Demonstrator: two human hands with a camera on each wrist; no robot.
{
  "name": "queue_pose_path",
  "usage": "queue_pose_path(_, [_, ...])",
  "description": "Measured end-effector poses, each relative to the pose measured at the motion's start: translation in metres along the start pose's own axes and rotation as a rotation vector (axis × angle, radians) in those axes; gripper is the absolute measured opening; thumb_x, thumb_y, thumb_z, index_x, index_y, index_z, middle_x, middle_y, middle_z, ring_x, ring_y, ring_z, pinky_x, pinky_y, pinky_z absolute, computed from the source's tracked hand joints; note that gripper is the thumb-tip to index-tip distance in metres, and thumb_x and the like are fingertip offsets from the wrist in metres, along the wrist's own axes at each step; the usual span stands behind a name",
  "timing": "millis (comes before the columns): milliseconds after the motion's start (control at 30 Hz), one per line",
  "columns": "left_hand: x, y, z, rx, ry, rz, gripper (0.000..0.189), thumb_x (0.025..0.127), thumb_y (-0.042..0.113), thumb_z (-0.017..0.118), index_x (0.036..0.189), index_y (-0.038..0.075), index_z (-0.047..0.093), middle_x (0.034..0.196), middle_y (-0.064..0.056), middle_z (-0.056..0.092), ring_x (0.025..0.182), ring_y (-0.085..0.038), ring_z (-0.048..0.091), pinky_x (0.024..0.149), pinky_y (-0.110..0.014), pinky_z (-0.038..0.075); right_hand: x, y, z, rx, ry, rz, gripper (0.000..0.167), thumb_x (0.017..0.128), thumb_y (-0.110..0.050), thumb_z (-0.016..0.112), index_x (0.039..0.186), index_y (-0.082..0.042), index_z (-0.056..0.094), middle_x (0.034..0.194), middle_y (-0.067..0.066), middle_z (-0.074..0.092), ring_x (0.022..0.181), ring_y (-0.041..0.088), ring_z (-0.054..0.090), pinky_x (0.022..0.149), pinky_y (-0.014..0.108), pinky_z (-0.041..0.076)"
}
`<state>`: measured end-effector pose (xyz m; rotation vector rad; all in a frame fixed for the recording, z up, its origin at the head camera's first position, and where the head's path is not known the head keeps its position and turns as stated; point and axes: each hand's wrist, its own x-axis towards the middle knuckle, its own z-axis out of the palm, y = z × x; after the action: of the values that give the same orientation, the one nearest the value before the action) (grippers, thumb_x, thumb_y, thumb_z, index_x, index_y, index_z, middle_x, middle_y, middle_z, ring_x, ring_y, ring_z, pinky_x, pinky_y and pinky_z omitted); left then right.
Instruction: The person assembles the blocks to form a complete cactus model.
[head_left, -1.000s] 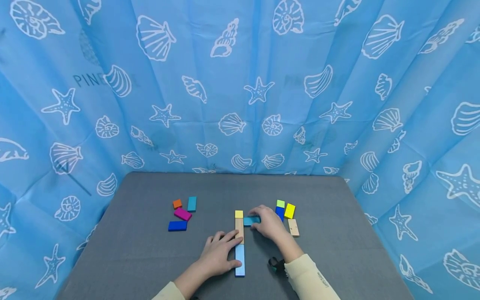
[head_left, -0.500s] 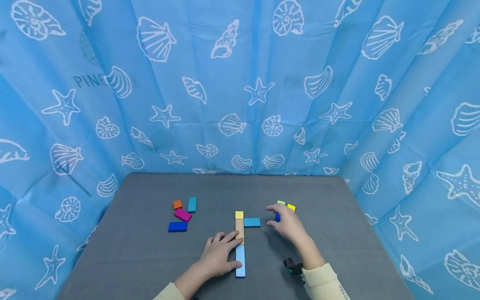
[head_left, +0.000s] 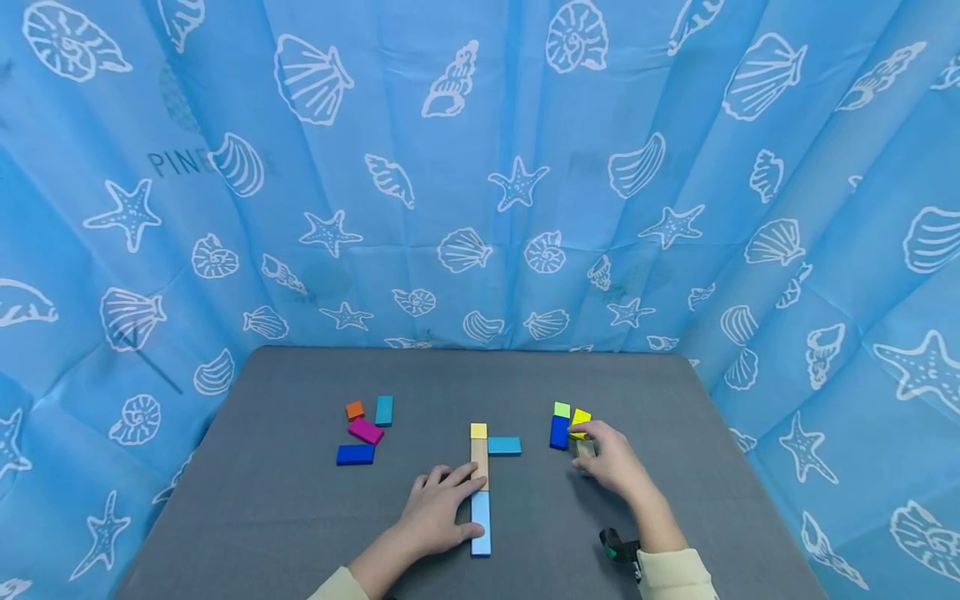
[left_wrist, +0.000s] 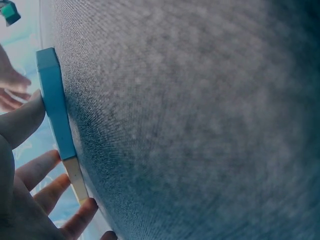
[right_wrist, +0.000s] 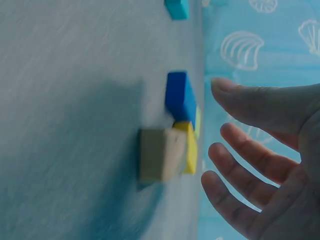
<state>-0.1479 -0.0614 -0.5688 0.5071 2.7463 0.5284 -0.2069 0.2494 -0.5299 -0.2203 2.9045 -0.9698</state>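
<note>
My left hand (head_left: 433,515) rests on a straight row of blocks, its fingertips on a plain wood block (head_left: 479,451) and its thumb on a light blue block (head_left: 481,543). A pale yellow cube (head_left: 478,431) tops that row at the far end, and a teal block (head_left: 504,446) lies crosswise at its right side. Over a loose wood block (right_wrist: 152,155) hovers my right hand (head_left: 617,460), thumb and fingers spread and apart from it in the right wrist view. Close by its fingertips are a dark blue block (head_left: 558,433) and a yellow block (head_left: 580,417).
Touching the dark blue block's far end is a light green cube (head_left: 562,409). On the left lie an orange cube (head_left: 355,410), a magenta block (head_left: 366,430), another blue block (head_left: 355,454) and another teal one (head_left: 384,410). A shell-print curtain (head_left: 480,183) surrounds the grey table (head_left: 262,517).
My right hand has let go of the teal block beside the row and moved right, over the loose wood block. My left hand has stayed on the row.
</note>
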Motion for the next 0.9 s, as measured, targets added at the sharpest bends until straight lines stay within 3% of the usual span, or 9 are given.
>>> queue_pose_path(333, [0.0, 0.001, -0.002, -0.013, -0.006, -0.001, 0.071, 0.084, 0.061, 0.073, 0.148, 0.041, 0.05, 0.16, 0.011, 0.038, 0.136, -0.032, 0.041, 0.106, -0.065, 0.036, -0.004, 0.025, 0.0, -0.024, -0.017, 0.045, 0.052, 0.077, -0.001, 0.084, 0.126, -0.008, 0.067, 0.13, 0.017, 0.062, 0.116, 0.035, 0.06, 0.098, 0.058, 0.047])
queue_pose_path(633, [0.0, 0.0, -0.002, -0.017, -0.011, -0.003, 0.071, 0.084, 0.061, 0.073, 0.148, 0.041, 0.049, 0.16, 0.011, 0.037, 0.136, -0.032, 0.04, 0.107, -0.065, 0.035, 0.0, 0.03, 0.0, -0.023, -0.063, 0.071, 0.055, 0.076, -0.001, 0.085, 0.127, -0.011, 0.067, 0.128, 0.013, 0.062, 0.113, 0.031, 0.06, 0.096, 0.058, 0.048])
queue_pose_path(900, [-0.002, 0.001, -0.005, -0.032, -0.016, 0.004, 0.071, 0.084, 0.06, 0.073, 0.148, 0.04, 0.049, 0.161, 0.01, 0.037, 0.137, -0.032, 0.04, 0.107, -0.065, 0.034, -0.004, 0.034, 0.0, -0.024, -0.09, 0.099, 0.061, 0.073, -0.001, 0.088, 0.129, -0.001, 0.065, 0.127, 0.016, 0.059, 0.106, 0.027, 0.062, 0.092, 0.051, 0.052])
